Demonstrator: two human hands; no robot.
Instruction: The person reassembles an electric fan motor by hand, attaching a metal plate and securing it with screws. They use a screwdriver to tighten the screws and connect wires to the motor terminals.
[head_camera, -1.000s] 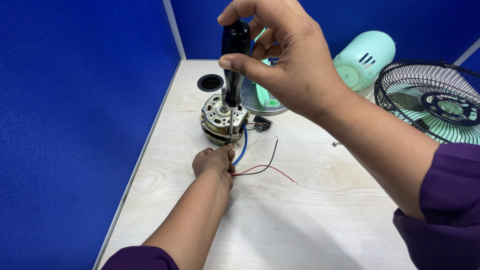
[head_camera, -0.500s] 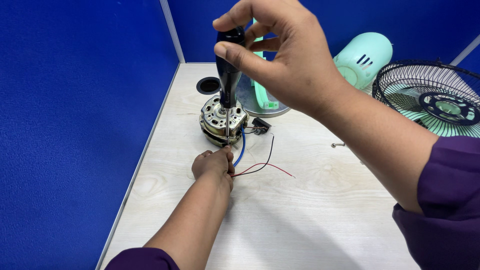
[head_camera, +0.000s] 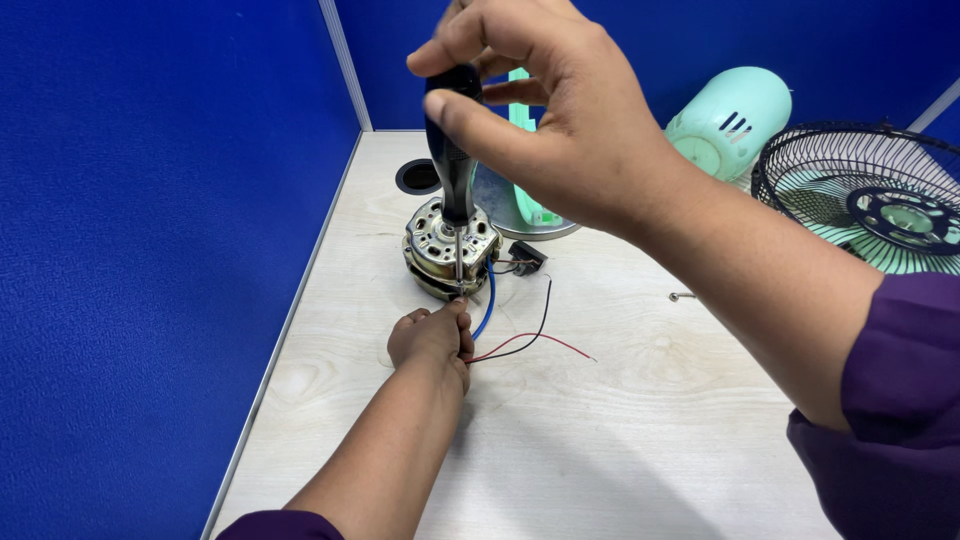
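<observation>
Right hand drifted slightly left vs 0.5 s ago | grip: closed on screwdriver | left hand pinching at fan motor base | risk: tip slips, hits fingers

Motor sits mid-table, screwdriver upright on it, wires trailing in front, cable hole behind, fan grille far right, housing behind that
</observation>
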